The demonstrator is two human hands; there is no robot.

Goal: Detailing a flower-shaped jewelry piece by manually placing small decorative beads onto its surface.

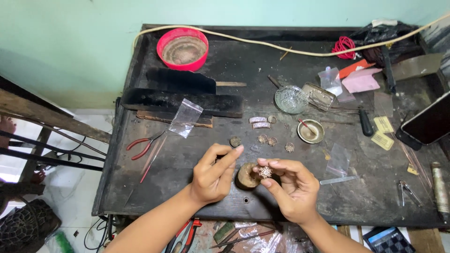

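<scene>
Right hand [293,187] pinching star-shaped ornament [266,172] over round wooden block [246,176], left hand [213,174] grasping thin tool: steady, gentle pressure best.

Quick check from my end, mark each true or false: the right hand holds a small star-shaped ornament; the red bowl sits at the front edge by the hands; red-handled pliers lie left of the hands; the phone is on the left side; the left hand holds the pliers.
1. The right hand pinches a small star-shaped ornament. True.
2. The red bowl sits at the front edge. False: it stands at the back left, near the wall.
3. Red-handled pliers lie left of the hands. True.
4. The phone is on the left. False: right edge.
5. The left hand holds the pliers. False: they lie apart from it.
</scene>
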